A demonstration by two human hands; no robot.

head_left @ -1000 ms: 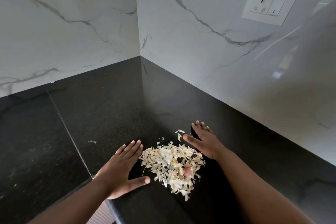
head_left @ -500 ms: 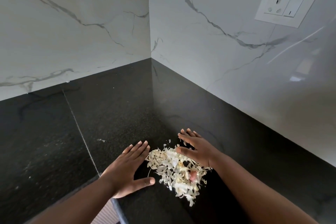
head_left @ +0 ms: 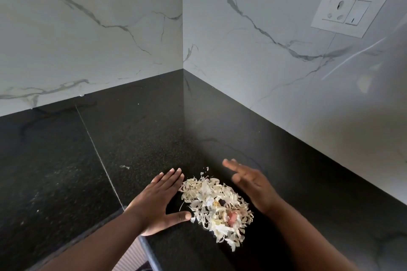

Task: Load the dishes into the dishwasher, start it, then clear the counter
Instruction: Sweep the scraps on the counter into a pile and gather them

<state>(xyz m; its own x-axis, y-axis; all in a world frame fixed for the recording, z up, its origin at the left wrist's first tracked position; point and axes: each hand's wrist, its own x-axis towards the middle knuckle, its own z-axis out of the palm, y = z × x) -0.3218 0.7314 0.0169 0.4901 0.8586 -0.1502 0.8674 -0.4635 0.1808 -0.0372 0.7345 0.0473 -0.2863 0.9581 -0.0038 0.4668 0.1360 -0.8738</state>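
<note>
A heap of pale, papery garlic or onion peels (head_left: 217,207) lies on the black granite counter (head_left: 136,138), near its inner front edge. My left hand (head_left: 159,201) lies flat on the counter just left of the heap, fingers straight and thumb stretched toward the peels. On the heap's right, my right hand (head_left: 248,180) stands on its edge with fingers extended and blurred, holding nothing. A pinkish bit shows inside the heap.
White marble-look walls (head_left: 88,39) meet in a corner behind the counter. A white socket and switch plate (head_left: 350,11) sits high on the right wall. A small pale scrap (head_left: 125,167) lies left of my left hand. The counter's rounded edge (head_left: 149,255) runs below my left hand.
My right hand has lifted off the far side of the heap and opened out to its right. The peels are drawn a little closer together. My left hand has stayed put.
</note>
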